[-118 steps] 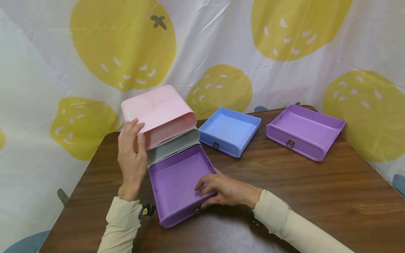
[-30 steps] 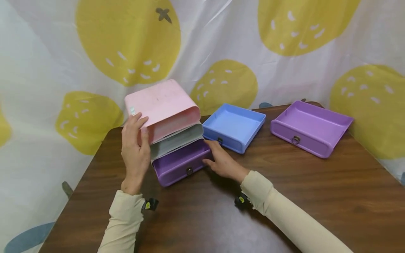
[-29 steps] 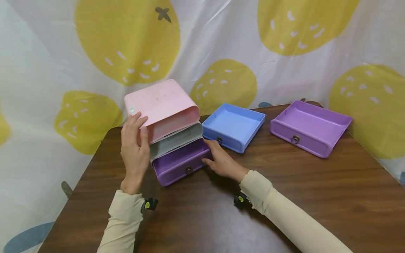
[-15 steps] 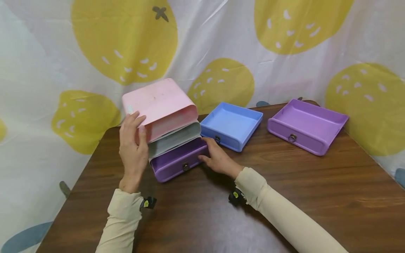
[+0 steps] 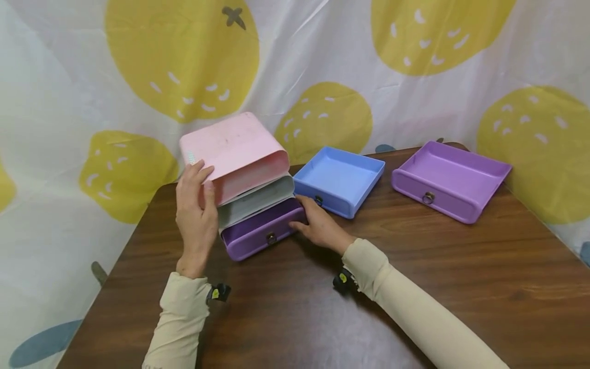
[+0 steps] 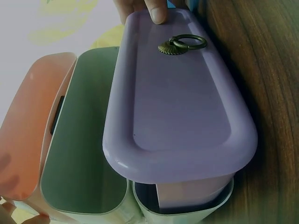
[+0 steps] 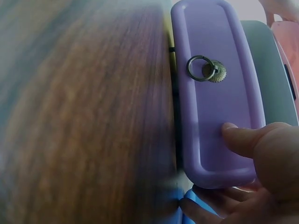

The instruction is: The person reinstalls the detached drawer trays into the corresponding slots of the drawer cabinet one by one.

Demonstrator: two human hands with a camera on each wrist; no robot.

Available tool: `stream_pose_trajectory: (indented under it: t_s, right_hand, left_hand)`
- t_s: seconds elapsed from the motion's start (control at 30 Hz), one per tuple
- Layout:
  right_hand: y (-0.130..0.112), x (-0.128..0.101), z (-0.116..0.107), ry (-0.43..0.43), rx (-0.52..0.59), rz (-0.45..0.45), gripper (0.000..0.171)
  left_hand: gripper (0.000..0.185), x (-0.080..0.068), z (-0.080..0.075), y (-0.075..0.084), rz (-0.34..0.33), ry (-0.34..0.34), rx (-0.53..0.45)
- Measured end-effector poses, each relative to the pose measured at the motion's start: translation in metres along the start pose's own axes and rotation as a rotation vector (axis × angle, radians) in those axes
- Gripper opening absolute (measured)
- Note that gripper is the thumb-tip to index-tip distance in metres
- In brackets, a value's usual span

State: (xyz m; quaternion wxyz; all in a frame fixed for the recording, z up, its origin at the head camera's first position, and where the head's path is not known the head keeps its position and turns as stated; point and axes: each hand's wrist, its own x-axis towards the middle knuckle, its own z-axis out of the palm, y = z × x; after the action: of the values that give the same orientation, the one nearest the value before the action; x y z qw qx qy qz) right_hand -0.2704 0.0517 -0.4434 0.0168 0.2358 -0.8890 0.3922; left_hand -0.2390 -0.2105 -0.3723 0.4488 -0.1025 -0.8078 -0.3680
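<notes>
I see my left hand (image 5: pixel 197 215) resting flat against the left side of the pink cabinet (image 5: pixel 235 154), with the fingers straight and the fingertips up on its pink top shell; it does not curl round anything. My right hand (image 5: pixel 318 225) is at the right end of the purple drawer (image 5: pixel 262 233), which sits in the lowest slot of the cabinet and sticks out a little at the front. In the right wrist view the thumb (image 7: pixel 243 137) lies on the drawer front, below the ring handle (image 7: pixel 202 68), and the other fingers are bent round the end of the drawer, so this hand grips it. The grey middle slot (image 6: pixel 84 135) above is without a drawer. A blue drawer (image 5: pixel 338 179) lies on the brown table (image 5: pixel 415 287) just beside my right hand, and a second purple drawer (image 5: pixel 449 179) is well apart to the right.
</notes>
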Motion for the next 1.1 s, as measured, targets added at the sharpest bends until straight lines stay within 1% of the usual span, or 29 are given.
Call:
stream_pose_trajectory:
  t_s: [0.1,0.23,0.47,0.57,0.9,1.1]
  right_hand:
    - [0.0005,0.0018,-0.0003,-0.016,-0.015,0.018,0.073]
    - [-0.0002,0.0041,-0.0008,-0.023,-0.044,0.019,0.074]
    - [-0.0044,0.0036,-0.0019,0.001,-0.102,0.003,0.072]
    - [-0.006,0.0045,-0.0024,0.007,-0.111,0.006,0.07]
    - [-0.0072,0.0075,-0.0039,0.035,-0.17,0.037,0.063]
    - [-0.0071,0.0104,-0.002,0.061,-0.18,0.056,0.052]
  left_hand:
    - [0.032,0.0003,0.0001,-0.0005,-0.002,-0.005,0.01]
    - [0.032,0.0015,0.0002,-0.001,-0.002,-0.009,0.016]
    - [0.031,0.0016,0.0003,-0.0008,0.0,-0.007,0.014]
    - [0.031,0.001,0.0003,-0.0004,-0.001,-0.004,0.014]
    - [0.03,0.0007,0.0021,-0.0019,0.008,0.005,0.005]
    - [0.031,0.0009,-0.0001,-0.0023,0.002,-0.01,0.014]
